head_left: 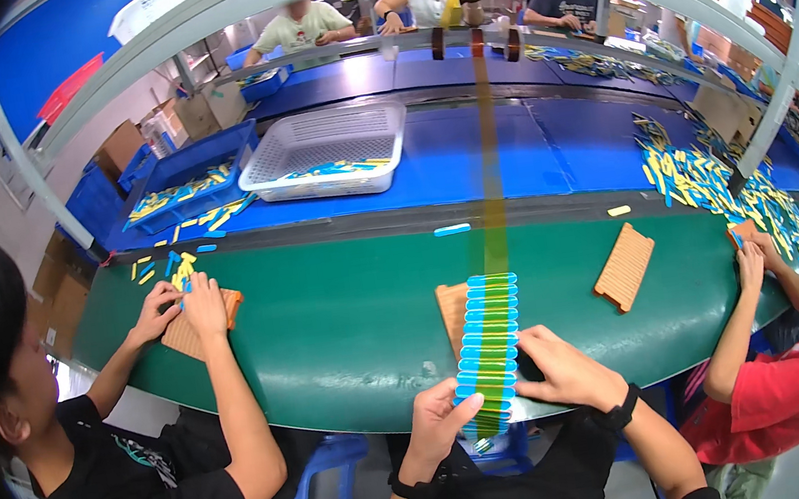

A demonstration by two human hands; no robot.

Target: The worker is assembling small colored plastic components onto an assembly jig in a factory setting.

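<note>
A long row of blue sticks with rounded ends [471,352] lies in front of me, side by side like ladder rungs. Yellow translucent tape [490,192] runs down over its middle from a roll overhead. My left hand [440,424] pinches the near left edge of this taped row, thumb on top. At its right edge my right hand [569,370] is closed, fingertips and thumb against the sticks; its fingers are partly hidden. Beneath the row, a grooved wooden board [452,308] shows at the far left side. The row's near end hangs past the table edge.
A second grooved board [624,266] lies right on the green table [356,306]. Co-workers sit at both sides, their hands on boards. Loose sticks heap at right [703,179]. A white basket [331,186] and blue tray [183,212] stand behind. A metal frame crosses overhead.
</note>
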